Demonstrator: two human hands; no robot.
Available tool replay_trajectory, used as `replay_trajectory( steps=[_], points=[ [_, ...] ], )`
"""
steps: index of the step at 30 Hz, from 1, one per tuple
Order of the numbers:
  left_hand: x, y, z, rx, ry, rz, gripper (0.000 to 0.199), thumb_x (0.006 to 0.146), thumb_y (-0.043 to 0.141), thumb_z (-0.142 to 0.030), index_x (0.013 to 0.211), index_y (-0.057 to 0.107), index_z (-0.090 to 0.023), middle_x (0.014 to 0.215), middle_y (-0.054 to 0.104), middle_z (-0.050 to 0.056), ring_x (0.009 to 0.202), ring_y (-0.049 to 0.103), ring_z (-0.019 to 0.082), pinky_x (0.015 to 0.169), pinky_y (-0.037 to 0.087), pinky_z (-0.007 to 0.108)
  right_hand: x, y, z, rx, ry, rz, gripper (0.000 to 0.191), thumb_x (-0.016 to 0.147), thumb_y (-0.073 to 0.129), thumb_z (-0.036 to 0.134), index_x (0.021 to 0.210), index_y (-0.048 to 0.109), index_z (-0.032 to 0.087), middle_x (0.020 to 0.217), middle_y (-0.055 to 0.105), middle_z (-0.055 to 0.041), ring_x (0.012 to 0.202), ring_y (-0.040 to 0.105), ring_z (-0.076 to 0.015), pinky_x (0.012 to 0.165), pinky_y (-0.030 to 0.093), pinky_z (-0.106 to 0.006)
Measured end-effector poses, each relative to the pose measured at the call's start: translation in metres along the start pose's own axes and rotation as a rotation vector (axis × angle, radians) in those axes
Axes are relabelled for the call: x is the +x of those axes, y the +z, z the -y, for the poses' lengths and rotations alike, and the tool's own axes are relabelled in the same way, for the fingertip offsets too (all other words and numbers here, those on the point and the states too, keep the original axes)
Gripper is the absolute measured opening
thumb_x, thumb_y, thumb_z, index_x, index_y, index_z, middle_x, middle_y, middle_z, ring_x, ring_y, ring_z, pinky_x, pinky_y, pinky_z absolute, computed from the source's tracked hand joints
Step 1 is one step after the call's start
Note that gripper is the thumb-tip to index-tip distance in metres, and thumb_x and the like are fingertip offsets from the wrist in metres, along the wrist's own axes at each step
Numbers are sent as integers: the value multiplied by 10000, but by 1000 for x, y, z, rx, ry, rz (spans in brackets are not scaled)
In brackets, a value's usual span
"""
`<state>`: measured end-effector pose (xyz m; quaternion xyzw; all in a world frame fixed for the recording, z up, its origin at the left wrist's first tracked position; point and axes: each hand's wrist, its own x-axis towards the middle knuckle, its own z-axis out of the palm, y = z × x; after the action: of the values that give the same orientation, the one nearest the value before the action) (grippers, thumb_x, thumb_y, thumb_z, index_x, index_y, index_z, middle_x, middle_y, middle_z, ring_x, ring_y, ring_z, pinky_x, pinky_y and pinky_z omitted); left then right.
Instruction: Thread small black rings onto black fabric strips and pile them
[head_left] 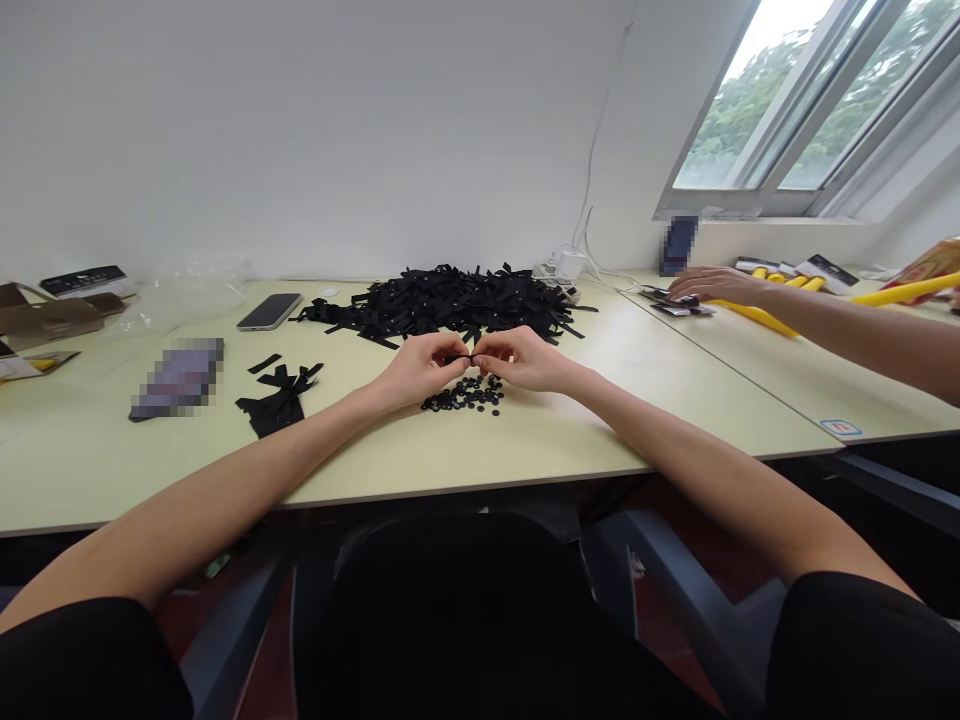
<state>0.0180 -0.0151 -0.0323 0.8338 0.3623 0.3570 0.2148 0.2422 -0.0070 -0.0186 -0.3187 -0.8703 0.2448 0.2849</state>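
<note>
My left hand (424,370) and my right hand (525,360) meet above the table, fingertips pinched on a small black strip (459,358) between them. Just below my fingers lie many small dark round pieces (469,395), scattered in a loose patch. Behind my hands spreads a large heap of black strips (457,300). A smaller pile of black strips (277,405) is on the left, beyond my left forearm.
A phone (270,311) lies left of the heap, with a blurred dark item (180,378) nearer. Cardboard (52,315) sits far left. A white charger (568,264) stands behind the heap. Another person's hand (716,284) rests over packets at right.
</note>
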Motion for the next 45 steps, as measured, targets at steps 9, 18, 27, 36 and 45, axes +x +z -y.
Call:
replay_trajectory(
  steps=[9, 18, 27, 36, 45],
  points=[
    [-1, -2, 0, -17, -28, 10, 283, 934, 619, -435, 916, 744, -181, 840, 712, 32, 700, 566, 150, 642, 429, 275, 0, 0, -2, 20, 14, -4, 199, 924, 591, 321, 863, 703, 169, 699, 672, -18, 629, 553, -134, 598, 397, -279],
    [0, -5, 0, 12, 0, 40, 284, 964, 585, -430, 929, 729, -187, 862, 711, 33, 713, 562, 155, 646, 422, 281, -1, -1, -2, 40, 31, -2, 223, 933, 597, 353, 870, 705, 169, 707, 679, -20, 626, 559, -135, 588, 390, -278],
    [0, -2, 0, 6, -8, -12, 189, 908, 605, -333, 877, 716, -183, 853, 707, 20, 769, 582, 161, 678, 433, 273, -1, 2, -1, 84, 11, 22, 204, 939, 581, 337, 886, 696, 176, 749, 709, -30, 663, 615, -152, 624, 443, -285],
    [-1, -5, -1, -7, -5, 25, 276, 963, 592, -416, 936, 749, -191, 878, 727, 32, 726, 580, 156, 652, 430, 281, -1, 0, -2, 51, 23, 1, 197, 941, 573, 316, 885, 699, 176, 722, 682, -18, 649, 577, -141, 615, 412, -281],
    [0, -3, -1, 19, -6, 12, 202, 923, 598, -331, 904, 728, -178, 883, 729, 22, 801, 603, 165, 689, 423, 270, -2, 2, -2, 113, 36, 24, 256, 963, 580, 387, 886, 696, 171, 741, 692, -32, 628, 577, -139, 583, 412, -273]
  ],
)
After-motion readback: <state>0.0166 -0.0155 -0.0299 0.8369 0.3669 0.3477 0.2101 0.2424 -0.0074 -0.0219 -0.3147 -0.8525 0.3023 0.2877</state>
